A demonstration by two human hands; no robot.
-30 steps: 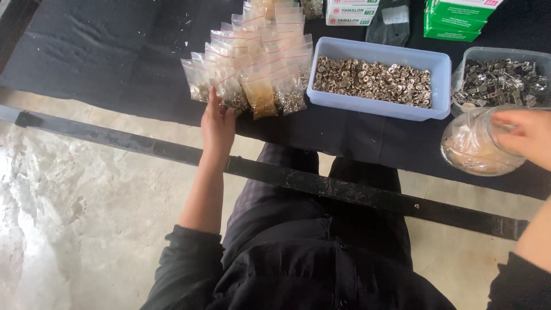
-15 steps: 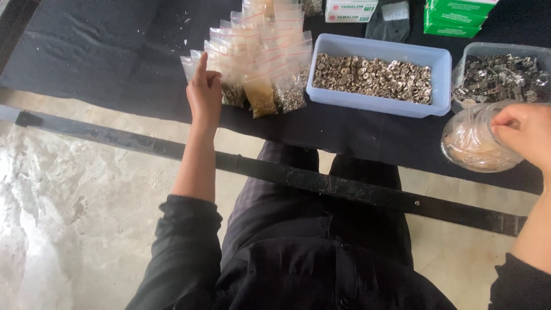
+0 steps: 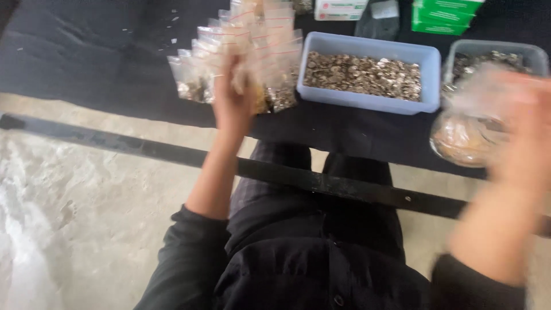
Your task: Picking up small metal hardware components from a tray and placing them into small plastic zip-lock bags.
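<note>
My left hand (image 3: 231,100) reaches into a fanned pile of small clear zip bags (image 3: 270,51) on the black table cover, its fingers curled around one of them. Some bags hold small metal parts. My right hand (image 3: 525,135) is heavily blurred at the right edge and lifts a clear plastic bag (image 3: 476,92) above a round clear tub of tan pieces (image 3: 459,140). A blue tray (image 3: 367,103) full of small metal parts stands between the two hands.
A grey tray (image 3: 534,54) with darker metal parts stands at the far right. White and green boxes (image 3: 445,14) line the table's back. A black metal bar (image 3: 321,181) crosses above my lap, over a concrete floor (image 3: 74,218).
My left hand moved right from the pile's left edge into its middle. My right hand rose quickly from the round tub, with a clear bag in it.
</note>
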